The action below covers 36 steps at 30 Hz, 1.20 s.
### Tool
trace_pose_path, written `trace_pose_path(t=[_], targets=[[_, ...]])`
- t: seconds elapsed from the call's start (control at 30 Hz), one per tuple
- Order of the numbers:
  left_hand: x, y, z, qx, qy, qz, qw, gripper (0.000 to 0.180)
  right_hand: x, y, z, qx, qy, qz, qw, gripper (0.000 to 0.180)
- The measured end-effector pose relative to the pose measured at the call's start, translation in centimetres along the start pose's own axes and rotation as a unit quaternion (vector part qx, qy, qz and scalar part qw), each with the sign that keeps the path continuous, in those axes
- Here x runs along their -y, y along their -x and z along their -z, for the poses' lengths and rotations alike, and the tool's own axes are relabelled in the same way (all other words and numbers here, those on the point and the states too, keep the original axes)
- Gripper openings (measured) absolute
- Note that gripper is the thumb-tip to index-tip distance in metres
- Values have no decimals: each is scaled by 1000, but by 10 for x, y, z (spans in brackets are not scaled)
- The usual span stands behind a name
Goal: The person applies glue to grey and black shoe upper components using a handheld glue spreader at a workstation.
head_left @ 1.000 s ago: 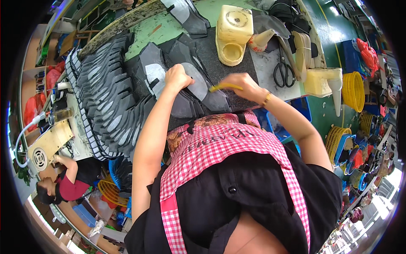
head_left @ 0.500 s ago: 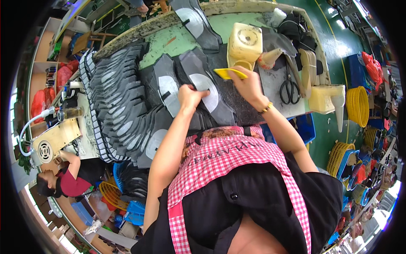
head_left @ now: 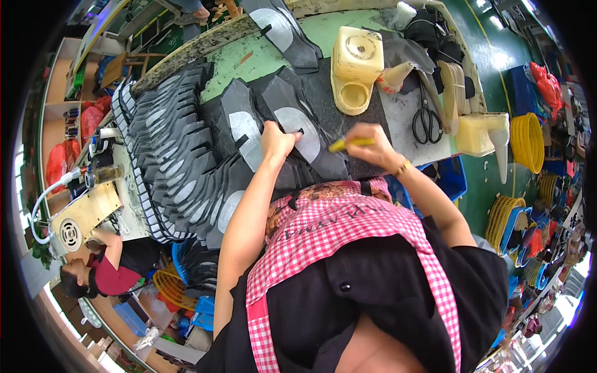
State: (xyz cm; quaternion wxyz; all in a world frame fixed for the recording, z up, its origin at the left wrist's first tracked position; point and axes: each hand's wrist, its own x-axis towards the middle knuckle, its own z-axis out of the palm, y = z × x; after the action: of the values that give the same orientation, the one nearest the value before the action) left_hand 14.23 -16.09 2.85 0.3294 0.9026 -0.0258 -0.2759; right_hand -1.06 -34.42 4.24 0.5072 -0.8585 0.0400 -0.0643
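Note:
My left hand (head_left: 278, 143) lies closed at the left edge of a dark grey fabric piece (head_left: 329, 166) with a pale half-round patch. Its fingertips press on the patch beside a small black tab; the curled fingers hide what lies under them. My right hand (head_left: 368, 144) grips a flat yellow spreader (head_left: 341, 145), slightly smeared by motion, over the right edge of the same piece. Left of it lies a similar piece (head_left: 250, 147) with its own patch and tab. Beyond my right hand stands a cream plastic pot (head_left: 359, 56) with a round cup in front.
Overlapping grey pieces (head_left: 171, 137) fill the table's left side, with more (head_left: 283, 34) at the far edge. Black scissors (head_left: 427, 121), a cone (head_left: 394, 78) and a cream jug (head_left: 476, 140) are at the right. A co-worker (head_left: 112, 267) sits left by a machine (head_left: 84, 214).
My right hand has brought the yellow spreader down and nearer, from beside the pot's cup to the piece's right edge. My left hand has stayed on the piece's patch.

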Motion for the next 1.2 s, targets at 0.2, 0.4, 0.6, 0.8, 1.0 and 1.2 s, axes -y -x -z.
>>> trace_pose_path(t=[0.2, 0.4, 0.6, 0.8, 1.0, 1.2], targets=[[11, 17, 10, 94, 230, -52, 967, 32, 33, -36, 2, -128, -112, -142, 975, 18], [12, 96, 36, 108, 229, -177, 951, 35, 18, -74, -24, -49, 36, -16, 998, 19], [-99, 13, 138, 140, 322, -243, 904, 36, 21, -57, -15, -53, -45, -91, 993, 13], [-89, -190, 96, 131, 202, -149, 959, 34, 42, -61, -33, -69, -82, -85, 991, 13], [-88, -196, 52, 240, 540, -99, 801, 40, 40, -43, -22, -130, -121, -143, 974, 14], [-99, -227, 51, 300, 560, -43, 771, 4, 44, -36, -4, -121, -152, -155, 969, 15]])
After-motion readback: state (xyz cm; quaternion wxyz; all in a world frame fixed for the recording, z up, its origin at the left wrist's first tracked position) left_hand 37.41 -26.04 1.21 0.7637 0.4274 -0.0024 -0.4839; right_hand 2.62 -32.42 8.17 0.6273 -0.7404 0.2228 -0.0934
